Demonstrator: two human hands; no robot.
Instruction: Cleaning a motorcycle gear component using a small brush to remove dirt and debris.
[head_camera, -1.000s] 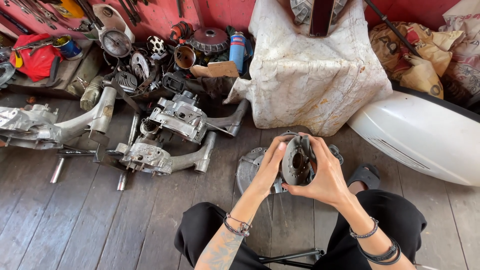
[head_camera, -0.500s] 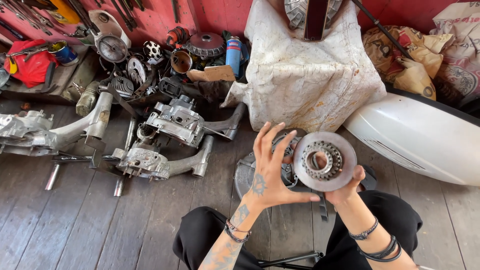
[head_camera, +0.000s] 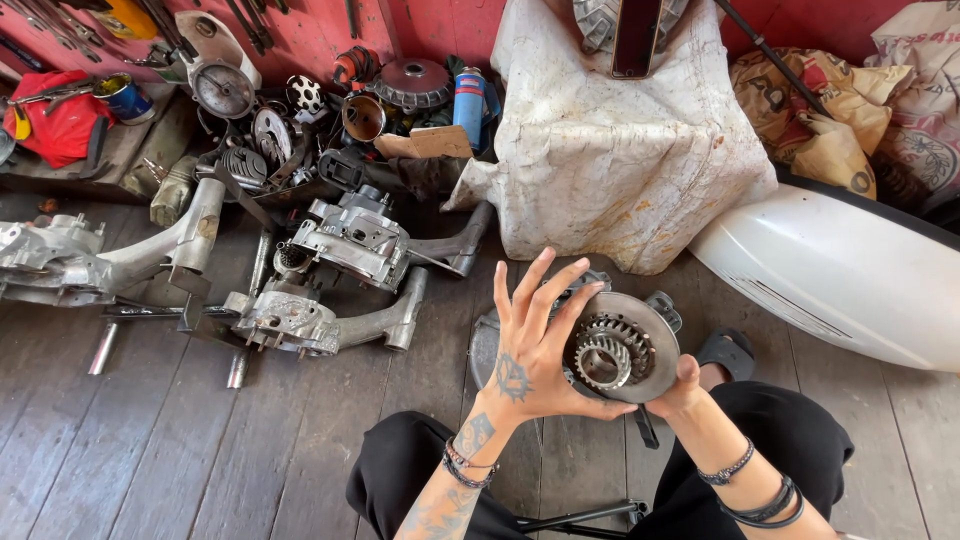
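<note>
My left hand, fingers splayed, and right hand pinch the geared clutch disc above my lap; loose grip, it could slip onto the wooden floor.

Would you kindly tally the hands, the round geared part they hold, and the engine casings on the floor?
Hands: 2, left hand, right hand
Round geared part: 1
Engine casings: 3, at and
Total: 6

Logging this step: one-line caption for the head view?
Left hand and right hand hold a round geared metal part over the wooden floor.
</note>
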